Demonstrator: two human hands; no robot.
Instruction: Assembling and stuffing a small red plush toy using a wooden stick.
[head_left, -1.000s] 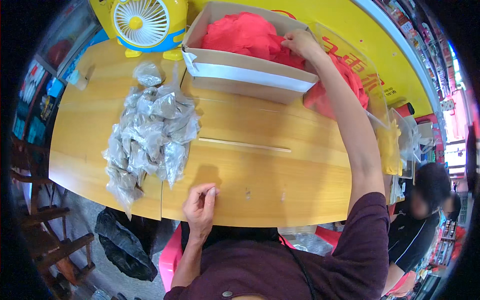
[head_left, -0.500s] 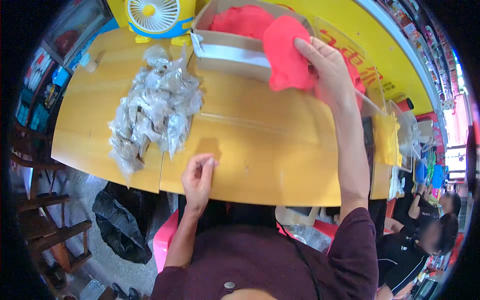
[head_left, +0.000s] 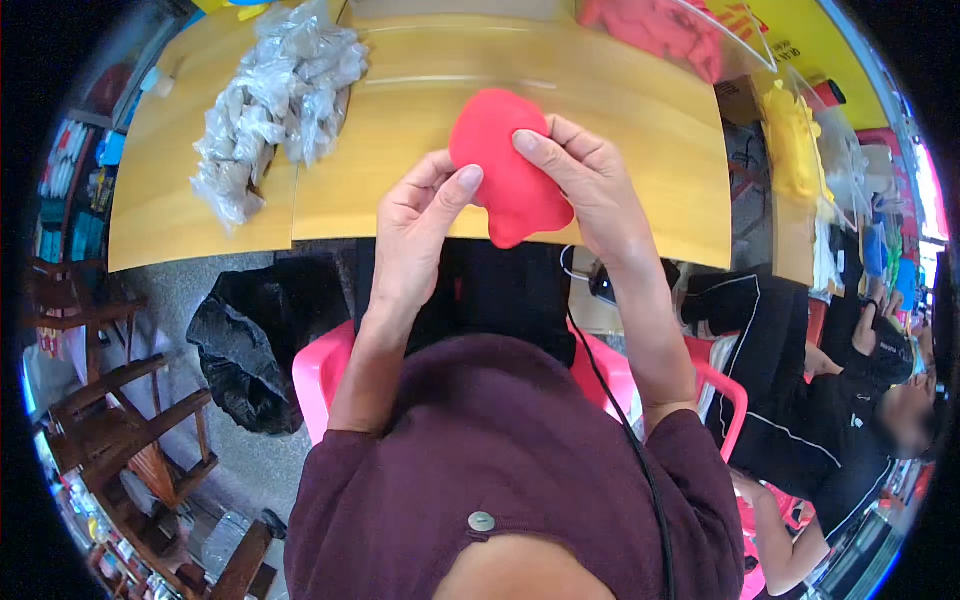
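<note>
Both my hands hold one smooth, flat red piece [head_left: 505, 180] with a rounded upper part and a lobed lower end; its exact kind does not show. On its left edge my left hand [head_left: 412, 225] pinches it between thumb and fingers. My right hand [head_left: 595, 190] grips its right side, thumb lying on the front face. The piece is held up above the table's near edge. More red pieces [head_left: 655, 35] lie at the back right behind a clear panel.
A heap of clear plastic bags [head_left: 275, 100] with dull contents covers the left of the yellow wooden table [head_left: 620, 110]. A black bag [head_left: 245, 350] stands on the floor to the left, near wooden chairs [head_left: 120, 430]. A seated person [head_left: 800, 400] in black is close on my right.
My right hand has brought the red piece from beside the cardboard box down in front of me. My left hand has risen and taken hold of it. The view has tilted down.
</note>
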